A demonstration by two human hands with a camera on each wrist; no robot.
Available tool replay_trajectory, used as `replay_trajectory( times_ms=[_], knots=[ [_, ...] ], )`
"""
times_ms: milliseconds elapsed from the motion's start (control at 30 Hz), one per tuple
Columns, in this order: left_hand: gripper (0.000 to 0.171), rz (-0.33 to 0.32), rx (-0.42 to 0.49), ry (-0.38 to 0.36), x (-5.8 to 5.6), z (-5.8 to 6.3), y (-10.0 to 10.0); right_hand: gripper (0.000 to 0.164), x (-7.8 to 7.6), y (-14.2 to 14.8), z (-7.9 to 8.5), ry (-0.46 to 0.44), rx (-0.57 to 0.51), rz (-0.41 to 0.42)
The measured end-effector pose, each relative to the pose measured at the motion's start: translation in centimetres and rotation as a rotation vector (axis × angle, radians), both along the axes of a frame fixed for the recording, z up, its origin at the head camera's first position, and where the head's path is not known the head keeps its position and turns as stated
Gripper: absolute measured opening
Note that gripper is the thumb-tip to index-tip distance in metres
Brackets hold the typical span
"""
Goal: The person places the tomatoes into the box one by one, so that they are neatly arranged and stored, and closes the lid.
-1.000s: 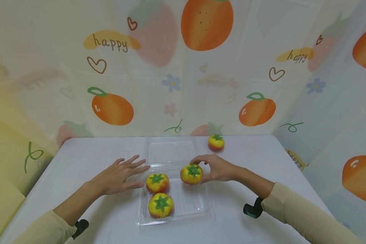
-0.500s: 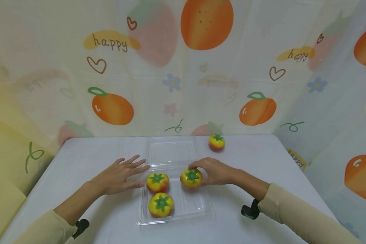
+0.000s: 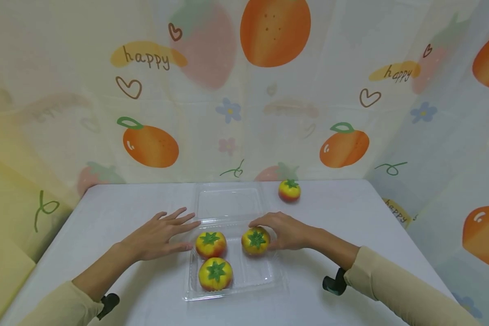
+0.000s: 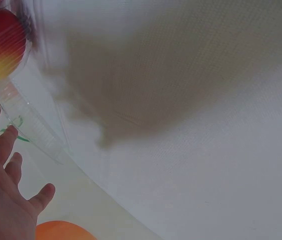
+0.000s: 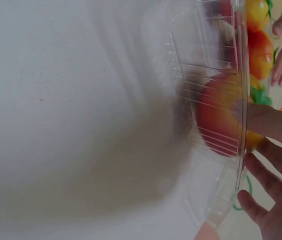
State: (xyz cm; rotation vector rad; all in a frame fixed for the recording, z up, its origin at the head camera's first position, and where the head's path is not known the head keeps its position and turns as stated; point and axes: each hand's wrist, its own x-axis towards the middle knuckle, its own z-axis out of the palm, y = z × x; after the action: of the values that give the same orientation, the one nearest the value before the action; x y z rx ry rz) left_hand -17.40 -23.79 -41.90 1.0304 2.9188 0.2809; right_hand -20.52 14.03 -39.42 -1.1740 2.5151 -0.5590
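Observation:
A clear plastic clamshell box [image 3: 250, 276] stands with its lid [image 3: 229, 203] laid back. In its right rear part sits a yellow-red persimmon [image 3: 256, 241] with a green leafy top, thumb and fingers of my right hand [image 3: 287, 231] curled round it. In the right wrist view, that persimmon [image 5: 218, 117] shows through the ridged box wall. Two more, a rear persimmon [image 3: 210, 245] and a front persimmon [image 3: 215, 274], fill the box's left side. My left hand [image 3: 159, 235] hovers at the box's left edge with fingers spread and holds nothing.
Another persimmon [image 3: 289, 190] stands at the back of the white-covered table [image 3: 330, 199], right of the lid. A fruit-patterned curtain [image 3: 203, 136] hangs behind the table and along both sides.
My right hand has lowered the persimmon slightly toward me into the box's right rear part, and still grips it. The left hand has stayed in place.

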Motion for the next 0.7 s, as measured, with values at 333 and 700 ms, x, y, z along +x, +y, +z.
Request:
replay_trajectory(
  times_ms=[333,700],
  knots=[
    [0.066,0.001,0.002,0.002,0.1,0.1,0.0,0.059,0.0,0.3,0.0,-0.010,-0.013,-0.024],
    [0.066,0.005,0.008,-0.017,0.2,0.2,0.0,0.060,-2.5,1.3,0.0,0.011,-0.233,-0.141]
  ],
)
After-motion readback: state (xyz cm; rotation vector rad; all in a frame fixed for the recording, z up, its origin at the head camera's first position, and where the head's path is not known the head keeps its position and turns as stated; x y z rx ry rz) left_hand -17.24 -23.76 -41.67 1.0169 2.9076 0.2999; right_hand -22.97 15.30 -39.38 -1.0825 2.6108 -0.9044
